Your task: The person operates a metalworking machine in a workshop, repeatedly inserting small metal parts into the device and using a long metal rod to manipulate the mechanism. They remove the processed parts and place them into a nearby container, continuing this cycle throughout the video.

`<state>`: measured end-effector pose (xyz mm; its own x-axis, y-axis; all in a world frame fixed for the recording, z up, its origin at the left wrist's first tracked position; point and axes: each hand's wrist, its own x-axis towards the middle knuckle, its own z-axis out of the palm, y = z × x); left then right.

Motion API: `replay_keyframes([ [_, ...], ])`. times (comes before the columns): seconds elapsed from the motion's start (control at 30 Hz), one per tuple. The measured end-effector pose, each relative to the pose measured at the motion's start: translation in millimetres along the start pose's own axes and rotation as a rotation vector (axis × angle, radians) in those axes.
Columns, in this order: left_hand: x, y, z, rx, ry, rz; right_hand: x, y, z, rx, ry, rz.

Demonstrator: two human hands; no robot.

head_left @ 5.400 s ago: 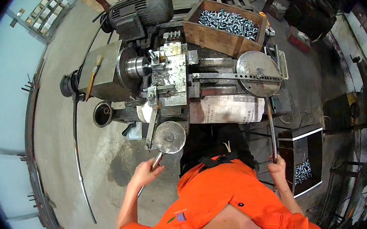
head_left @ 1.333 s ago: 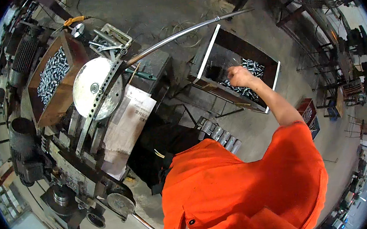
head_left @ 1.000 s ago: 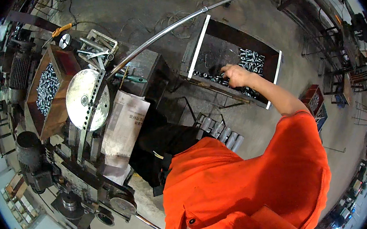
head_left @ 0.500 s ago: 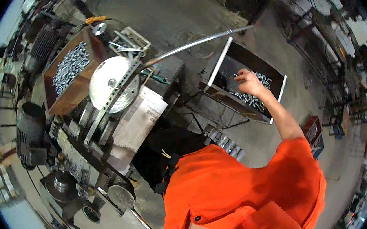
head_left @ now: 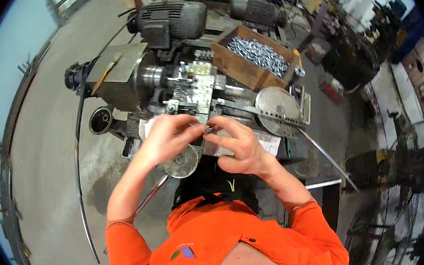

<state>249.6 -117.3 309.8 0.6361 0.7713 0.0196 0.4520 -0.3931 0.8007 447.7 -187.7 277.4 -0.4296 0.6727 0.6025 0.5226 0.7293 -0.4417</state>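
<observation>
My left hand (head_left: 169,139) and my right hand (head_left: 239,145) meet at the front of a lathe-like machine (head_left: 195,90). A small dark metal part (head_left: 209,129) sits between their fingertips, mostly covered. The thumb and forefinger of my right hand pinch it. From the other side, my left fingers are pressed together and touch it; their far side is hidden. Just beyond the hands lies the machine's metal slide, with a shiny round spindle (head_left: 153,78) to its left. Below my left hand is a round metal disc (head_left: 182,163) on a rod.
A wooden box (head_left: 242,71) full of small shiny metal pieces stands behind the machine at right. Nearer is a large pale disc (head_left: 276,103) beside a perforated bar and a long rod (head_left: 326,157). A motor (head_left: 173,23) sits at the back; a brush (head_left: 107,76) lies on the housing.
The view has swung left from the metal bin to the machine. My right hand has left the bin of metal pieces, and both hands have come together around a small part.
</observation>
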Motion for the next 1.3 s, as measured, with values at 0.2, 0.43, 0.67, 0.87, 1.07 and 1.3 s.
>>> replay_keyframes([
  [0.2,-1.7,-32.0,18.8,-0.211,0.151,0.139,24.9,-2.8,20.0,-0.003,0.012,-0.001],
  [0.43,0.4,-45.8,11.1,-0.267,0.156,0.108,48.9,5.4,25.3,-0.078,-0.094,-0.031],
  [0.67,-16.4,-59.1,-26.3,0.039,0.251,0.154,83.7,21.9,42.3,-0.133,-0.266,-0.167],
  [0.87,-93.4,-125.0,-103.9,0.06,0.629,-0.173,148.6,90.9,65.7,-0.476,-0.444,-0.018],
  [1.07,-220.1,-206.3,-152.4,0.775,0.734,-0.561,166.2,144.1,108.6,-0.629,-0.519,0.188],
  [1.3,-243.7,-251.2,-108.8,0.438,0.653,-0.782,169.1,140.8,118.2,-0.621,-0.539,0.208],
])
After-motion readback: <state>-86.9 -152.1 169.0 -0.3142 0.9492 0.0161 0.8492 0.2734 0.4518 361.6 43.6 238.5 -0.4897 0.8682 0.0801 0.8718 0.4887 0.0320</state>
